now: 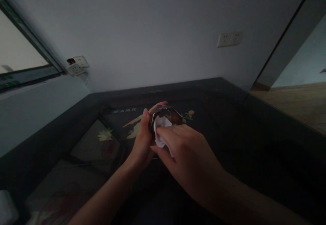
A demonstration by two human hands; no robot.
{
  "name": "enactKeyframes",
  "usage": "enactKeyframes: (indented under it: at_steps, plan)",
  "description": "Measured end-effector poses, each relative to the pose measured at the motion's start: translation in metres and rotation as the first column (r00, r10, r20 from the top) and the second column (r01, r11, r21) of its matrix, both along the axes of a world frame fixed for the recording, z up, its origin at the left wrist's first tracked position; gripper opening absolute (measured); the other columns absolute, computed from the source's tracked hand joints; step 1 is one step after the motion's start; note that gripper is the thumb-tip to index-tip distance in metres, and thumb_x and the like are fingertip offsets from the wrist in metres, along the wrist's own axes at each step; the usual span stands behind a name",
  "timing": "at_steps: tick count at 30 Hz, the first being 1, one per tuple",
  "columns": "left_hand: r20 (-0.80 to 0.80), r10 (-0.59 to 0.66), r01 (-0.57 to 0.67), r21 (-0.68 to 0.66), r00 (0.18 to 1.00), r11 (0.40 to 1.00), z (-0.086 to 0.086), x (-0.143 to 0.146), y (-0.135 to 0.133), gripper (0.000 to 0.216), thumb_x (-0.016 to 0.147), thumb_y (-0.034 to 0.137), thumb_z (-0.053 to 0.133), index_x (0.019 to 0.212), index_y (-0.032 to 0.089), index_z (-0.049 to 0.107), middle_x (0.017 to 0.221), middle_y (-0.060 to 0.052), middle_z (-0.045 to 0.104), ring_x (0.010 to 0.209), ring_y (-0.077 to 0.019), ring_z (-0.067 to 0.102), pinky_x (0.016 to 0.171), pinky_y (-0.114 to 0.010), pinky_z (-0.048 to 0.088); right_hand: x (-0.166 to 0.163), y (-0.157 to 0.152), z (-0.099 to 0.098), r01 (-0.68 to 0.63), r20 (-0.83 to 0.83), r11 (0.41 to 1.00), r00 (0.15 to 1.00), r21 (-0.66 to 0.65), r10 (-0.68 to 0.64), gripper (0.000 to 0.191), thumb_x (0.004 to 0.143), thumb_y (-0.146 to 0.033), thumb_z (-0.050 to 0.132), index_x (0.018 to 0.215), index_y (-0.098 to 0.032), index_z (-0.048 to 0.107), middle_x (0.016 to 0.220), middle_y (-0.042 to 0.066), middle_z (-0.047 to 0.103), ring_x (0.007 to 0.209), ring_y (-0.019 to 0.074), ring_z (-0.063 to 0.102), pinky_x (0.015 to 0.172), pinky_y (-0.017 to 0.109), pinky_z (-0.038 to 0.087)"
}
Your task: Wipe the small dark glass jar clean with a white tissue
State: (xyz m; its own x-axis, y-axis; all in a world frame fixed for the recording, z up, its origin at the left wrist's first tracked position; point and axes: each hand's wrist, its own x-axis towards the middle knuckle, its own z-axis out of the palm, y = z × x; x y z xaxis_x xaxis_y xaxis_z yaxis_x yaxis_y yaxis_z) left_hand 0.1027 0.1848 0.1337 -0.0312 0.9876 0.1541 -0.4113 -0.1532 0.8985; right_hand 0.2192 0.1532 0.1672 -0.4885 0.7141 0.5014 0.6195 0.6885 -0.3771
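Observation:
My left hand (142,140) is wrapped round a small dark faceted glass (168,114), held over the dark table. My right hand (185,153) pinches a white tissue (160,130) and presses it into the mouth of the glass. Both hands meet near the middle of the view. The lower part of the glass is hidden behind my fingers.
The dark glass-topped table (229,123) has a flower picture (132,126) under its surface. A white wall stands behind it, with sockets (229,38) at the right and more sockets (77,65) at the left by a window (17,58). A doorway (297,65) lies at the right.

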Motion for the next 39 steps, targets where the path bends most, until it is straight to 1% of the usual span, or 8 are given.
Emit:
enactKeyframes:
  at_steps: [4,7,10,15,23,29,34,39]
  plan:
    - [0.029,0.093,-0.095,0.079,0.995,0.992,-0.003,0.0,0.0,0.044,0.091,0.058,0.042,0.111,0.024,0.062,0.091,-0.003,0.072,0.083,-0.0199,0.069,0.078,-0.032,0.054,0.002,-0.003,0.003,-0.197,-0.291,0.913,0.952,-0.358,0.092,0.009,0.08,-0.013,0.063,0.088,-0.015,0.06,0.087,0.004,0.066,0.074,0.0167,0.058,0.064,0.027,0.042]
    - [0.072,0.112,-0.12,0.12,0.991,0.985,-0.009,0.0,0.0,0.042,0.09,0.058,0.044,0.112,0.027,0.062,0.093,-0.001,0.071,0.082,-0.0183,0.068,0.077,-0.03,0.053,0.004,-0.004,0.007,-0.487,-0.619,0.703,0.781,-0.518,0.084,0.014,0.081,-0.019,0.059,0.095,-0.016,0.057,0.084,0.002,0.063,0.069,0.0146,0.056,0.06,0.026,0.043]
    - [0.047,0.18,-0.186,0.194,0.982,0.963,-0.017,0.001,0.001,0.041,0.089,0.058,0.047,0.111,0.027,0.064,0.097,-0.001,0.071,0.086,-0.0166,0.066,0.079,-0.027,0.051,0.004,-0.002,0.008,-0.736,-0.868,0.504,0.493,-0.452,-0.058,0.019,0.081,-0.024,0.058,0.099,-0.017,0.056,0.089,0.005,0.064,0.079,0.0171,0.06,0.072,0.029,0.048]
    - [0.006,0.251,-0.238,0.333,0.968,0.912,-0.023,0.0,0.002,0.044,0.088,0.059,0.048,0.113,0.027,0.063,0.101,-0.002,0.069,0.089,-0.0165,0.065,0.078,-0.026,0.051,0.0,0.005,0.003,-0.815,-0.924,0.44,0.301,-0.377,-0.235,0.02,0.077,-0.028,0.066,0.092,-0.017,0.059,0.089,0.005,0.064,0.079,0.016,0.058,0.074,0.027,0.048]
    - [-0.026,0.212,-0.189,0.358,0.977,0.914,-0.017,-0.004,-0.001,0.046,0.089,0.06,0.045,0.116,0.026,0.061,0.104,-0.005,0.07,0.092,-0.0197,0.067,0.081,-0.031,0.053,0.008,0.009,0.007,-0.533,-0.705,0.715,0.705,-0.452,0.08,0.008,0.085,-0.019,0.059,0.078,-0.015,0.057,0.064,-0.005,0.05,0.056,0.0081,0.045,0.051,0.02,0.036]
    - [-0.066,0.11,-0.092,0.231,0.992,0.969,-0.004,-0.001,-0.005,0.047,0.088,0.06,0.046,0.113,0.024,0.061,0.097,-0.004,0.071,0.088,-0.0205,0.068,0.08,-0.032,0.053,0.011,0.001,0.009,-0.186,-0.139,0.974,0.976,-0.129,0.168,0.009,0.08,-0.017,0.071,0.078,-0.013,0.063,0.073,0.001,0.066,0.059,0.013,0.057,0.053,0.025,0.04]
    - [-0.008,0.038,-0.038,0.068,0.999,0.997,-0.001,0.001,-0.001,0.046,0.091,0.056,0.038,0.111,0.021,0.061,0.094,-0.005,0.073,0.087,-0.0214,0.069,0.082,-0.035,0.053,0.01,-0.001,-0.002,-0.095,0.286,0.939,0.958,0.329,-0.003,0.022,0.079,-0.001,0.06,0.098,-0.007,0.069,0.089,0.011,0.074,0.078,0.0219,0.067,0.067,0.031,0.05]
    - [-0.015,-0.032,0.032,0.003,0.999,0.999,-0.004,-0.001,-0.001,0.045,0.093,0.054,0.037,0.112,0.021,0.062,0.097,-0.005,0.073,0.088,-0.0205,0.069,0.082,-0.034,0.053,0.015,0.0,-0.002,-0.115,0.315,0.93,0.949,0.35,-0.001,0.016,0.075,0.0,0.061,0.083,-0.011,0.07,0.078,0.008,0.072,0.071,0.023,0.066,0.061,0.033,0.049]
